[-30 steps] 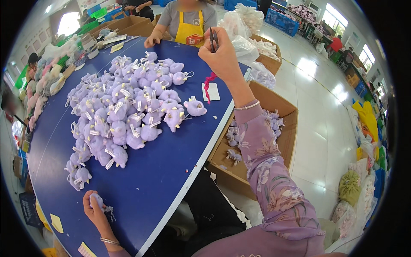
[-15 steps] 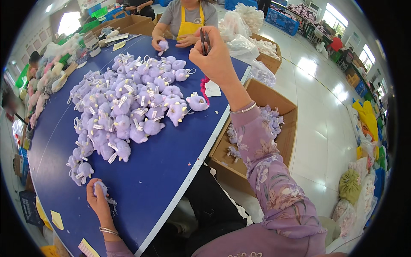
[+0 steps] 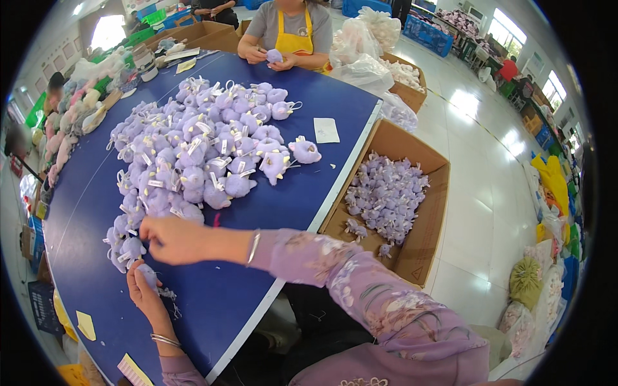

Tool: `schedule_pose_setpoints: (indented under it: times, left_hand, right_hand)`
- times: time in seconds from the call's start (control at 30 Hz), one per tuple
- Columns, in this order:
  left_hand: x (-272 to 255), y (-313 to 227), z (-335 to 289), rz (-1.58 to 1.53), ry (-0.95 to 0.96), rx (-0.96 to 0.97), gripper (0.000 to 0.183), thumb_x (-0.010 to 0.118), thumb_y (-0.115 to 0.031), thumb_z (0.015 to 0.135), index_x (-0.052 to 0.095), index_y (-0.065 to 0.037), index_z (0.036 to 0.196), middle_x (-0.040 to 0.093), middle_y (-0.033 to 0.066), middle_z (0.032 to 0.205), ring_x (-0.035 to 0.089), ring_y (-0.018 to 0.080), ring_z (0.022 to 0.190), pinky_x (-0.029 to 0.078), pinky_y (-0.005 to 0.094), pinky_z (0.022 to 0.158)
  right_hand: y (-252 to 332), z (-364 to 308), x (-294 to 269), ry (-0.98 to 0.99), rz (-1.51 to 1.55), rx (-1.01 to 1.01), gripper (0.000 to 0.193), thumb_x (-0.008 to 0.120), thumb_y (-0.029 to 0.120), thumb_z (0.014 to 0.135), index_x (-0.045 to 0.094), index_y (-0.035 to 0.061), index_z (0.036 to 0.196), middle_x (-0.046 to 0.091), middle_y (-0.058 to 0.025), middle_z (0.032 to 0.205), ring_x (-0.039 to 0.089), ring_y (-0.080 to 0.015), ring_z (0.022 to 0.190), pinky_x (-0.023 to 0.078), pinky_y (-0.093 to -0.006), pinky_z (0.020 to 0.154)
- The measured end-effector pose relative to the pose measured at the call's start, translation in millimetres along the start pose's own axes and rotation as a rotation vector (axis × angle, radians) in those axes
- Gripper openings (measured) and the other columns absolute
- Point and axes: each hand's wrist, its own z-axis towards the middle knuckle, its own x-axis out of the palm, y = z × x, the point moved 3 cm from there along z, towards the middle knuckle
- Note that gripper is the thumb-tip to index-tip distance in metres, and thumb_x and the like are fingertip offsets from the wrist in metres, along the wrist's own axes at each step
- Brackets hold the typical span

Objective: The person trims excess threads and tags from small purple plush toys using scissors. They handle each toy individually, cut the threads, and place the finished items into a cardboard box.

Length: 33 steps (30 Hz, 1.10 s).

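My left hand point(image 3: 143, 294) is closed round a small lilac plush toy point(image 3: 147, 275) near the table's lower left, with loose pale threads trailing beside it. Just above, my right hand point(image 3: 168, 240) is closed, its fingers near that toy. The black thread snips it held a moment before are mostly hidden by the hand now. A bit of pink cord point(image 3: 217, 220) shows behind my right wrist. Beyond both hands spreads a large pile of lilac plush toys point(image 3: 193, 148) with white loops and labels and small yellow parts.
The blue table point(image 3: 257, 219) has a pale edge on the right. Beside it an open cardboard box point(image 3: 434, 212) holds many small lilac toys. A paper slip point(image 3: 326, 130) lies near the right edge. Across the table a person in a yellow apron point(image 3: 293, 42) handles another lilac toy.
My right hand has swung down and left from above the far table edge to beside my left hand. The left hand stays nearly still. Across the table, the person has lifted a toy into both hands.
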Motion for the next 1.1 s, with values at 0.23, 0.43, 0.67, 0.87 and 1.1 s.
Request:
schedule_pose_setpoints:
  times: [0.23, 0.43, 0.67, 0.87, 1.1]
  left_hand:
    - [-7.9, -0.3, -2.8, 0.058, -0.099, 0.121, 0.029, 0.045, -0.025, 0.104, 0.057, -0.002, 0.116, 0.060, 0.0050, 0.108, 0.056, 0.0114, 0.099, 0.045, 0.0259, 0.088]
    - [-14.7, 7.4, -2.4, 0.081, -0.110, 0.117, 0.026, 0.049, -0.022, 0.102, 0.055, 0.000, 0.115, 0.059, 0.0047, 0.105, 0.056, 0.0117, 0.096, 0.045, 0.0259, 0.087]
    - [-8.9, 6.3, -5.5, 0.089, -0.043, 0.108, 0.028, 0.052, -0.022, 0.101, 0.055, -0.001, 0.119, 0.060, 0.0030, 0.104, 0.056, 0.0085, 0.089, 0.047, 0.0230, 0.078]
    - [-2.1, -22.9, -21.9, 0.393, -0.015, 0.231, 0.028, 0.057, -0.016, 0.097, 0.058, -0.002, 0.122, 0.060, 0.0035, 0.112, 0.055, 0.0103, 0.094, 0.046, 0.0247, 0.082]
    - [2.3, -26.8, -36.0, 0.236, -0.064, 0.002, 0.022, 0.060, -0.009, 0.094, 0.058, -0.003, 0.116, 0.063, 0.0008, 0.090, 0.048, 0.0025, 0.049, 0.035, 0.0172, 0.042]
  right_hand:
    - [11.2, -8.0, 64.1, 0.236, 0.052, 0.048, 0.036, 0.060, 0.010, 0.081, 0.050, -0.0037, 0.113, 0.064, -0.0240, 0.100, 0.061, -0.0407, 0.097, 0.048, -0.0459, 0.081]
    - [-5.6, -7.9, 73.8, 0.084, 0.038, 0.047, 0.021, 0.059, 0.014, 0.084, 0.061, -0.0052, 0.093, 0.067, -0.0244, 0.085, 0.065, -0.0408, 0.080, 0.050, -0.0447, 0.072]
    - [-2.1, -2.9, 55.7, 0.091, -0.091, -0.035, 0.025, 0.059, 0.018, 0.084, 0.064, -0.0063, 0.079, 0.064, -0.0245, 0.073, 0.064, -0.0394, 0.072, 0.049, -0.0434, 0.066]
    - [-21.5, -3.2, 55.3, 0.166, 0.084, 0.122, 0.026, 0.058, 0.019, 0.084, 0.065, -0.0061, 0.081, 0.064, -0.0203, 0.069, 0.063, -0.0298, 0.063, 0.048, -0.0389, 0.064]
    - [-12.4, -9.9, 61.8, 0.198, 0.138, 0.164, 0.026, 0.058, 0.019, 0.086, 0.064, -0.0063, 0.084, 0.065, -0.0180, 0.072, 0.061, -0.0219, 0.064, 0.047, -0.0356, 0.063]
